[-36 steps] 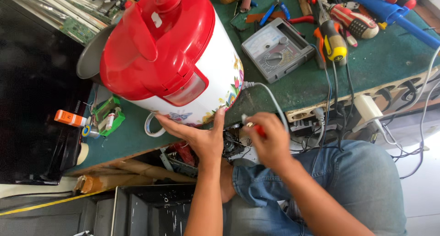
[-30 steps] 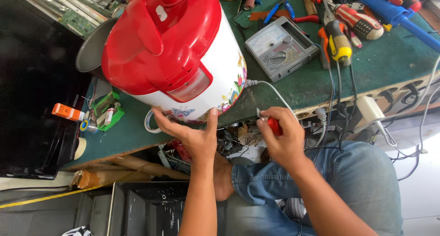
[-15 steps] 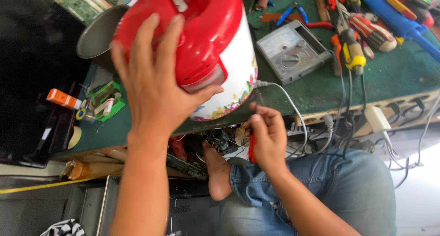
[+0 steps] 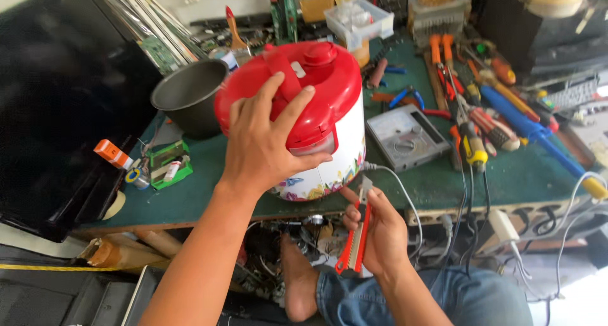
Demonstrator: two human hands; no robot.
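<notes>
Rice cooker: a round electric cooker with a glossy red plastic lid and a white flowered body (image 4: 329, 155) stands near the front edge of the green-topped workbench (image 4: 209, 193); lid shut, so its contents cannot be seen.
Metal pot: a grey, round inner pot (image 4: 189, 98) sits just left of and behind the cooker, mouth tilted toward the camera, nothing visible inside.
Clear box: a small see-through plastic box (image 4: 360, 19) at the back of the bench holds small pale parts, too small to tell.
Left hand: the left hand (image 4: 263, 145) lies spread over the red lid, fingers splayed, pressing on it rather than closed around anything.
Right hand: the right hand (image 4: 373, 228) is clenched on a red-handled utility knife (image 4: 356, 234), blade end pointing up toward the white cable (image 4: 405, 199) at the cooker's base.
Meter: a grey analogue meter (image 4: 405, 136) lies just right of the cooker.
Change: half a second ago the left hand already covered the lid; the view has since risen, and the knife now shows full length.
</notes>
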